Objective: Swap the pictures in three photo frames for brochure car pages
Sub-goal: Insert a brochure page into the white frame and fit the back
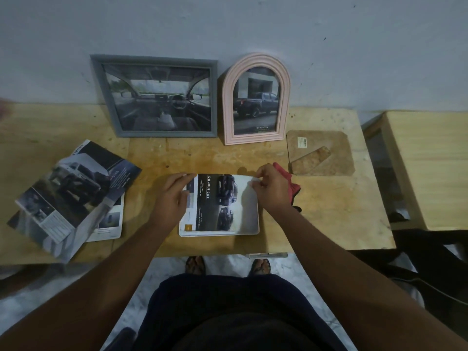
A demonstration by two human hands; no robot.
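Pinching far-right corner of brochure car page [222, 201] with right hand [272, 190], pressing far-left corner under straight fingers of left hand [172, 196], lying in white frame [220, 234] on wooden table [316, 211], reaching bodyward from both hands, equally near each, heading running toward wall.

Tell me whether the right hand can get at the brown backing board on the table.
Probably yes. The backing board lies flat on the table just beyond the right hand, only the red cloth between them. But that hand pinches the brochure page and must let go first.
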